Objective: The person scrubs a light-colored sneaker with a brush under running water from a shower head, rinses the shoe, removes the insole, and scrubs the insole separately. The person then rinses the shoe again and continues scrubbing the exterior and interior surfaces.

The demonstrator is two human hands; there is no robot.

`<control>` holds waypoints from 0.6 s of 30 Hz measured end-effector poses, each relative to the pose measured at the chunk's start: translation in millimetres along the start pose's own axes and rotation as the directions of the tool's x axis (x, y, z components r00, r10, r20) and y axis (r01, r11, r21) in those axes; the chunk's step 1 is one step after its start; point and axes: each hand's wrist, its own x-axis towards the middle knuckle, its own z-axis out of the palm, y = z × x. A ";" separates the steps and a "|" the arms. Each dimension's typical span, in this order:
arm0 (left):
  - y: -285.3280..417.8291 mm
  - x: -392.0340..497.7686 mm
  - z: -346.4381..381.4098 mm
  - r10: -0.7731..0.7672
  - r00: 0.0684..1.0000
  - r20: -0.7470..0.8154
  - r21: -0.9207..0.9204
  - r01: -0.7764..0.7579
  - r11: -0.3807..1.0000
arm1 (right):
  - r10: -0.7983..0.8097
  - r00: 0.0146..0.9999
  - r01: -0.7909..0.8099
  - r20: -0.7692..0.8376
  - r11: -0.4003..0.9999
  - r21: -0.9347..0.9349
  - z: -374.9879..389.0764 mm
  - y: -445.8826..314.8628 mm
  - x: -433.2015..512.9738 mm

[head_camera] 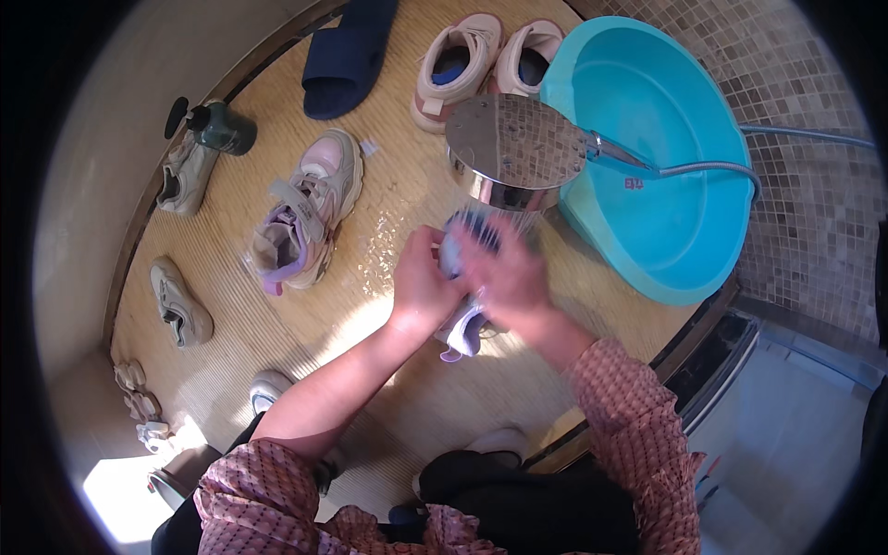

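Water falls from a chrome shower head (517, 149) onto both my hands. My left hand (427, 284) is closed around a pale shoe with a lilac heel (466, 334), steadying it from the left side. Blurred by motion, my right hand (510, 277) presses over the same shoe. A dark blue thing shows at its fingertips; spray and fingers hide what it is. Much of the shoe is covered by my hands. Left of them, a pink and grey sneaker with lilac lining (309, 215) lies on the wet ribbed wooden surface (374, 277).
A turquoise plastic basin (666, 139) leans by the mosaic-tiled wall (777, 76), with the metal hose (714, 166) crossing it. Pink-white sneakers (451, 69), a navy slide sandal (340, 69), a green pump bottle (232, 130) and several small shoes (180, 302) stand around.
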 end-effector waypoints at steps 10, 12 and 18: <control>-5.1 16.8 -27.0 -0.040 0.973 0.227 -0.148 0.075 0.986 | -0.133 0.989 0.132 -0.062 0.991 -0.024 10.7 13.5 -1.8; -2.7 20.2 -27.4 -0.061 0.964 0.260 -0.146 0.101 0.984 | -0.097 0.990 0.101 -0.105 0.994 0.036 14.2 25.8 -0.9; -8.1 19.4 -29.9 -0.017 0.965 0.260 -0.194 0.070 0.978 | -0.114 0.993 0.116 -0.040 0.992 0.053 9.8 15.2 3.1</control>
